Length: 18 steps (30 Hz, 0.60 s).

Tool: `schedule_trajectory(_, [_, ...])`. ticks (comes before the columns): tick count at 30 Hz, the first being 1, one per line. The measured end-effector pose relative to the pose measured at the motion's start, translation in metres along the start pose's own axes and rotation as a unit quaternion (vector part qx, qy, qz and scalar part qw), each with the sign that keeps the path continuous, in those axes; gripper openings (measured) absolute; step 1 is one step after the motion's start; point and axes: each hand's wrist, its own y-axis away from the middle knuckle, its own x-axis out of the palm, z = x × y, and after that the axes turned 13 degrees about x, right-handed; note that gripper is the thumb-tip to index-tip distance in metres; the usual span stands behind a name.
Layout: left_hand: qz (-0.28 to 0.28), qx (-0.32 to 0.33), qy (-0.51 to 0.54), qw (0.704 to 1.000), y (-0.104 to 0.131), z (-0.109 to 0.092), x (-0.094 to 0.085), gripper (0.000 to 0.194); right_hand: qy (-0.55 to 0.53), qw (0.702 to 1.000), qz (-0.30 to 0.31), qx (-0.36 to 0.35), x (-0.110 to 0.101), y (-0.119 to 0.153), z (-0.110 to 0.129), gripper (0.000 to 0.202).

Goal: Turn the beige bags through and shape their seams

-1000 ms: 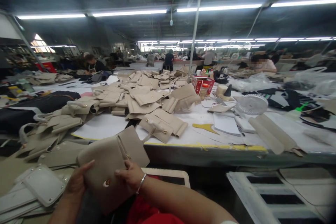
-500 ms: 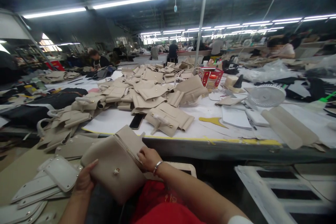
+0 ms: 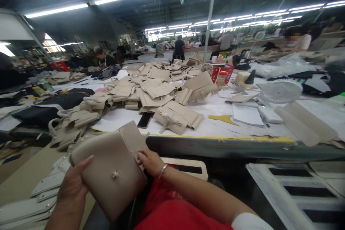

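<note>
A beige leather bag piece (image 3: 107, 167) with a small metal fitting on its front is held over my lap. My left hand (image 3: 74, 181) grips its left edge, thumb on top and the fingers behind it. At its right edge, my right hand (image 3: 149, 161) has its fingers curled and pinched on the piece near a folded panel. The fingertips of that hand are partly hidden. Left of my left hand lie white flat pieces (image 3: 44, 185) with small metal studs, stacked in an overlapping pile.
A heap of beige bag pieces (image 3: 156, 88) covers the middle of the white-topped table (image 3: 185, 140). A phone (image 3: 145, 120), a yellow template (image 3: 223, 119), a round fan (image 3: 281, 91) and a red box (image 3: 222, 73) are on it. A slatted white stool (image 3: 291, 190) stands at right. People work farther back.
The bag piece has shifted slightly left and turned a little more upright in both hands. My left hand has moved left and down along its edge. The view has swung slightly.
</note>
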Motion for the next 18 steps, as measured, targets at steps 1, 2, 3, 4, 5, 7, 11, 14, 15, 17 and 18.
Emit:
schedule_trajectory(1, [-0.016,-0.012,0.017,1.0,0.005,-0.008,0.011,0.036,-0.032,0.999,-0.012,0.011,-0.01,0.006,0.006,0.041])
schedule_trajectory(2, [-0.011,-0.012,0.041,0.999,0.01,-0.016,0.025,0.036,-0.043,0.999,-0.011,0.006,-0.02,0.011,0.012,0.048])
schedule_trajectory(3, [0.02,-0.003,0.064,0.998,0.016,-0.023,0.04,0.037,-0.054,0.998,-0.019,0.001,-0.03,0.017,0.017,0.057])
schedule_trajectory(4, [0.049,0.022,0.082,0.995,0.022,-0.03,0.055,0.039,-0.078,0.996,-0.035,-0.003,-0.039,0.022,0.021,0.062])
schedule_trajectory(5, [0.094,0.045,0.097,0.99,0.029,-0.035,0.069,0.044,-0.112,0.992,-0.054,-0.007,-0.049,0.027,0.024,0.059])
schedule_trajectory(7, [0.227,0.066,0.129,0.963,0.043,-0.038,0.093,0.059,-0.201,0.973,-0.11,-0.007,-0.067,0.037,0.025,0.046])
schedule_trajectory(11, [0.423,0.059,0.015,0.904,0.073,-0.012,0.113,0.066,-0.287,0.92,-0.264,0.039,-0.102,0.055,0.01,0.039])
schedule_trajectory(14, [0.504,0.026,-0.068,0.861,0.091,0.02,0.122,0.057,-0.257,0.908,-0.32,0.082,-0.122,0.065,-0.01,0.041])
schedule_trajectory(15, [0.519,0.012,-0.068,0.852,0.096,0.027,0.126,0.055,-0.245,0.912,-0.316,0.092,-0.125,0.067,-0.017,0.042])
schedule_trajectory(17, [0.535,-0.024,-0.055,0.843,0.108,0.035,0.136,0.052,-0.208,0.925,-0.299,0.105,-0.129,0.069,-0.032,0.044])
schedule_trajectory(18, [0.539,-0.043,-0.05,0.84,0.114,0.036,0.142,0.051,-0.189,0.931,-0.295,0.105,-0.129,0.069,-0.039,0.044])
